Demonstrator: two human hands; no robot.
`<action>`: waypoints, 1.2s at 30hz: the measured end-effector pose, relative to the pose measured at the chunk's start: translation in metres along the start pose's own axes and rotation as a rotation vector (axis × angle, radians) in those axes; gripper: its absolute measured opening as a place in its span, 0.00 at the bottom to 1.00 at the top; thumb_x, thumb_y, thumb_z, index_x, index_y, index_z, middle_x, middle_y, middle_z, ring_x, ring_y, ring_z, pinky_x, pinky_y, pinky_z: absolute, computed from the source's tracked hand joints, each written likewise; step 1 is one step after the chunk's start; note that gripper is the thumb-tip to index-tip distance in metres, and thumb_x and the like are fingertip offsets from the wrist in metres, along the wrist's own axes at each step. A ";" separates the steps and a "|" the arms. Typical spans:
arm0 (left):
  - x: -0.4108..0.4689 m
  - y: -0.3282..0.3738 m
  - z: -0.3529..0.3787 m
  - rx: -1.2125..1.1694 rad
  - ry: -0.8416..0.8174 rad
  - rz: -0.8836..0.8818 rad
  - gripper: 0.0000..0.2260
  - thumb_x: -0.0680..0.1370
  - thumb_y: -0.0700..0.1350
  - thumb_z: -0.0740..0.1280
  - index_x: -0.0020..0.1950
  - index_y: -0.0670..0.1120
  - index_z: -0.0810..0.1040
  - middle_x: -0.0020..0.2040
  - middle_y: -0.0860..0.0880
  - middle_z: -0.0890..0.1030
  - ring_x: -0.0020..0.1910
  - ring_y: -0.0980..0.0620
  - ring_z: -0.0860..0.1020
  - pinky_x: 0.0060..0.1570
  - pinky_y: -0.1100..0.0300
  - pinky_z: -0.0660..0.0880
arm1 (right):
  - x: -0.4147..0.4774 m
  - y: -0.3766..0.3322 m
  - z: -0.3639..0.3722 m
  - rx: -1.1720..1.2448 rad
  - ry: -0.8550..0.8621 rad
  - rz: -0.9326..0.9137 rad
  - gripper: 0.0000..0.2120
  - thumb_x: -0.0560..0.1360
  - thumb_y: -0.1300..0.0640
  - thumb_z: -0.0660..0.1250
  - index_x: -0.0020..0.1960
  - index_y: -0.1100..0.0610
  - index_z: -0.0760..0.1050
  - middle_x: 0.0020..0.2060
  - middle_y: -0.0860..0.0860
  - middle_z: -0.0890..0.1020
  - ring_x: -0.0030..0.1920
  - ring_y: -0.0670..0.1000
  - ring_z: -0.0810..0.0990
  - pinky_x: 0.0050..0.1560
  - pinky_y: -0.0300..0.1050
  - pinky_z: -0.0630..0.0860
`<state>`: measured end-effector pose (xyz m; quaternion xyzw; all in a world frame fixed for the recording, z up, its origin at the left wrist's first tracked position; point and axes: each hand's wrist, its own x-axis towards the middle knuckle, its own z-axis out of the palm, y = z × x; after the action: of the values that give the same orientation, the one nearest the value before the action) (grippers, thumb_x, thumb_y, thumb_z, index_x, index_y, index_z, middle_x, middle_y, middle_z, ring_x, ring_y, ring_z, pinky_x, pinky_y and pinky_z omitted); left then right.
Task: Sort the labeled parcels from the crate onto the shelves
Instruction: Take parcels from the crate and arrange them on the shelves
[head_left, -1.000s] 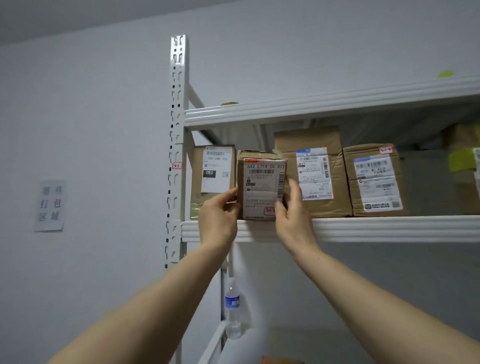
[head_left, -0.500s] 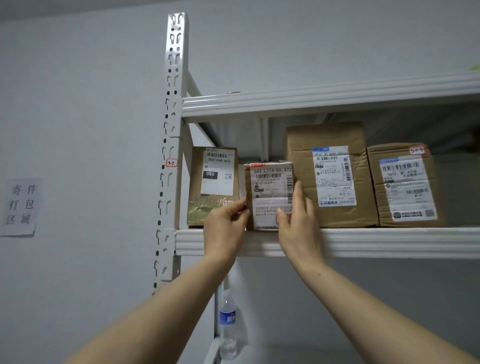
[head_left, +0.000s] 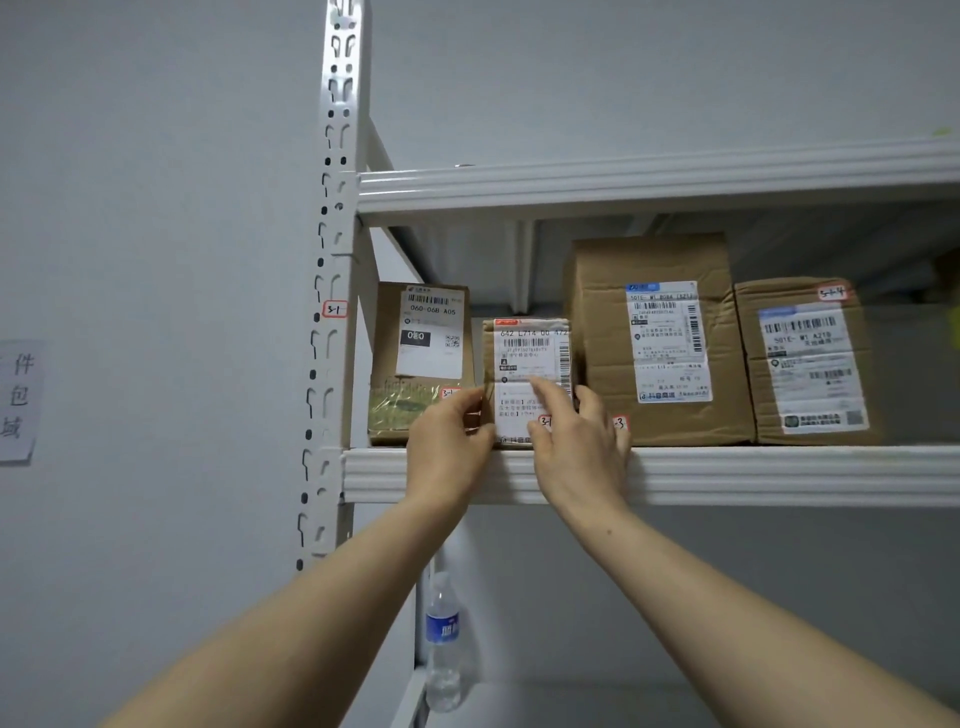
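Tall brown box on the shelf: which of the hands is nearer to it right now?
Right. The right hand is at the small parcel's right edge, beside the tall brown box's lower left corner; the left hand holds the parcel's left edge, with the parcel between.

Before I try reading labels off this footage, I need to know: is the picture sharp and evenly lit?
Head view: dim, flat light, no glare; on the small parcel big print reads, fine print is soft; the far-right parcel looks blurrier; the shelf rail bows from the wide-angle lens; deep shadow behind the parcels.
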<state>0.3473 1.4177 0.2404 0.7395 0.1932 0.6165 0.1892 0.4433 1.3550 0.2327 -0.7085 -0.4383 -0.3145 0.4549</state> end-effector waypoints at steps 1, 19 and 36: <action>0.003 -0.001 0.000 0.023 -0.004 -0.007 0.18 0.73 0.34 0.68 0.61 0.46 0.80 0.53 0.51 0.83 0.50 0.53 0.81 0.57 0.55 0.76 | 0.001 -0.001 0.003 0.013 0.020 0.004 0.21 0.78 0.53 0.61 0.70 0.43 0.63 0.69 0.50 0.66 0.69 0.53 0.66 0.69 0.52 0.54; 0.047 -0.011 -0.070 0.425 0.272 0.054 0.19 0.75 0.36 0.64 0.65 0.45 0.74 0.63 0.44 0.70 0.64 0.46 0.67 0.63 0.56 0.66 | 0.057 -0.071 -0.025 0.081 0.168 -0.389 0.19 0.73 0.64 0.57 0.62 0.54 0.72 0.62 0.51 0.74 0.63 0.53 0.70 0.60 0.46 0.60; 0.115 -0.055 -0.125 0.269 0.267 0.172 0.24 0.78 0.49 0.62 0.73 0.46 0.64 0.68 0.45 0.67 0.68 0.46 0.64 0.66 0.55 0.62 | 0.168 -0.162 0.044 -0.430 -0.286 -0.231 0.10 0.75 0.69 0.58 0.53 0.62 0.73 0.50 0.58 0.76 0.50 0.58 0.75 0.45 0.45 0.69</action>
<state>0.2401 1.5293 0.3290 0.6835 0.2334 0.6916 0.0079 0.3683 1.4844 0.4172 -0.7714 -0.4991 -0.3468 0.1886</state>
